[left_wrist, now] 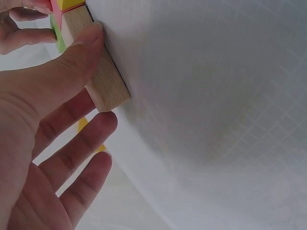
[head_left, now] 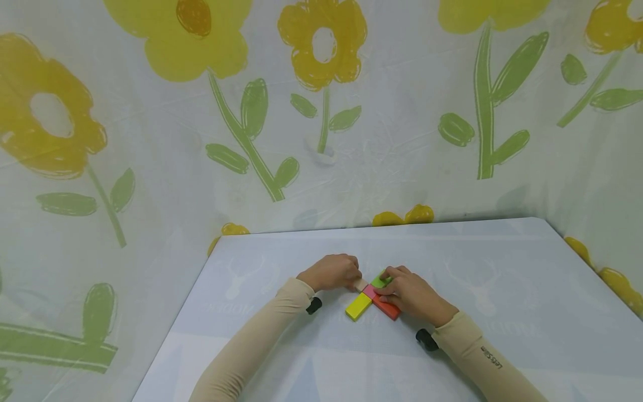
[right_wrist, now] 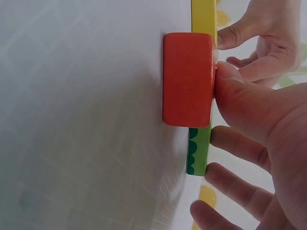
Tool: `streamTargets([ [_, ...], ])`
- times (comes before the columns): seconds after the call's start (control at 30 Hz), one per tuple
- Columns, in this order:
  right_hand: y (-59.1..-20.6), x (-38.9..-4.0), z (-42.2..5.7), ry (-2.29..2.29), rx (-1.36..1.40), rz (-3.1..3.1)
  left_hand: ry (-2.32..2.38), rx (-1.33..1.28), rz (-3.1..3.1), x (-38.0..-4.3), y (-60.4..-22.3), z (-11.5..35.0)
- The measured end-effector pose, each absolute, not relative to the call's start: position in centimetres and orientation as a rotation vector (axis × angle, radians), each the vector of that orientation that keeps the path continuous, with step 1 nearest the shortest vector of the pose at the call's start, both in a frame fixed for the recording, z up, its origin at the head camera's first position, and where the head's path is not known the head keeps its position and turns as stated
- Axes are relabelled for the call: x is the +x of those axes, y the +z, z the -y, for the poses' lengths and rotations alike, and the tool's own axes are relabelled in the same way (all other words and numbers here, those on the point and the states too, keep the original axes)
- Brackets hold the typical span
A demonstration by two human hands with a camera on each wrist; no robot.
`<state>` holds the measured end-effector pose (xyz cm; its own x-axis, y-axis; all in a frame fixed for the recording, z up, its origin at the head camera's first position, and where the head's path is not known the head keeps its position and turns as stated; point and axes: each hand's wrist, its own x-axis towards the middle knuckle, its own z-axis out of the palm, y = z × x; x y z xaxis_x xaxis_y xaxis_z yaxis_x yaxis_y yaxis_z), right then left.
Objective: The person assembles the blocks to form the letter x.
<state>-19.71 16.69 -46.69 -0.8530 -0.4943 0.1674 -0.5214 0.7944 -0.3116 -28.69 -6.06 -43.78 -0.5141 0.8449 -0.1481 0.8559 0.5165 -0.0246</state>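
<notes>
Around a pink block [head_left: 369, 291] on the table, several toy blocks form a cross. My left hand [head_left: 334, 272] pinches a plain wooden block [left_wrist: 106, 81], whose inner end meets the pink one; its other fingers spread loosely in the left wrist view. With thumb and fingertips, my right hand [head_left: 417, 296] touches the tops of the pink and green blocks. The green block [right_wrist: 199, 151] has a dark scalloped side and is partly hidden by the red block [right_wrist: 188, 79]. A yellow block [head_left: 359, 307] points toward me.
The pale table [head_left: 502, 279] is printed with faint deer heads. Behind it hangs a white curtain [head_left: 402, 123] with yellow flowers, close to the table's far edge. Black devices [head_left: 426, 339] sit beneath both wrists.
</notes>
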Motion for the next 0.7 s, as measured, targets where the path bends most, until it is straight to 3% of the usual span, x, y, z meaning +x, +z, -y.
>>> streamTargets([
  [0.7,-46.78,-19.84,-16.67,0.526,0.835,2.885,-0.113,1.519,-2.627,-28.97,-44.11,6.17],
])
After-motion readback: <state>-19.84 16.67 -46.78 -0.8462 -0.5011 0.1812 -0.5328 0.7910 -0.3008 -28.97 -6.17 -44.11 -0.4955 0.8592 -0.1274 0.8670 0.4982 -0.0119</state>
